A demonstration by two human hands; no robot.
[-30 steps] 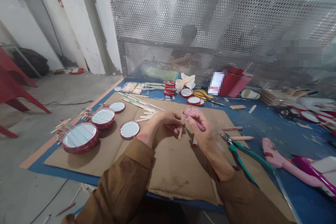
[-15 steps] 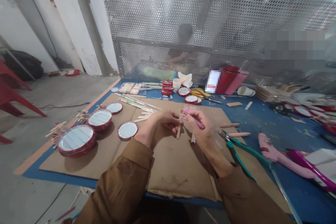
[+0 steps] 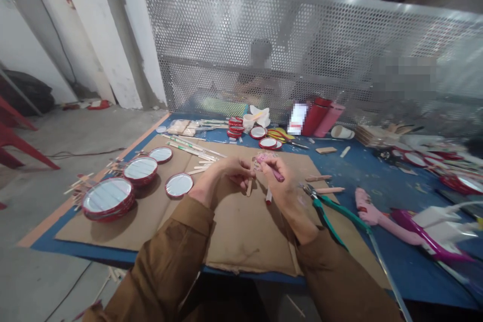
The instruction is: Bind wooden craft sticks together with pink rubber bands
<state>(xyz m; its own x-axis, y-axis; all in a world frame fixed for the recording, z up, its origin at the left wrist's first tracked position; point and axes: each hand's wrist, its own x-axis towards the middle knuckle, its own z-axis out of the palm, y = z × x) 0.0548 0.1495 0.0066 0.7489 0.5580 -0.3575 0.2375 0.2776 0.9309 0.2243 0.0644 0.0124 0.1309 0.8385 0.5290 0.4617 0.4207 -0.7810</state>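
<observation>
Worn on person's head. Looks forward and down, over both brown sleeves (image 3: 169, 251) reaching in from bottom edge. Faces across cardboard (image 3: 245, 241) and blue table (image 3: 341, 166) toward perforated metal panel (image 3: 219, 25). Sits close above near table edge; catches left hand (image 3: 234, 171) and right hand (image 3: 278, 177) just below frame centre. Takes in floor (image 3: 86, 131) and red chair (image 3: 11, 136) at far left.

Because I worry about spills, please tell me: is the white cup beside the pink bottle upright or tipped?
Tipped: the white cup lies on its side on the blue table, its length running sideways.
</observation>
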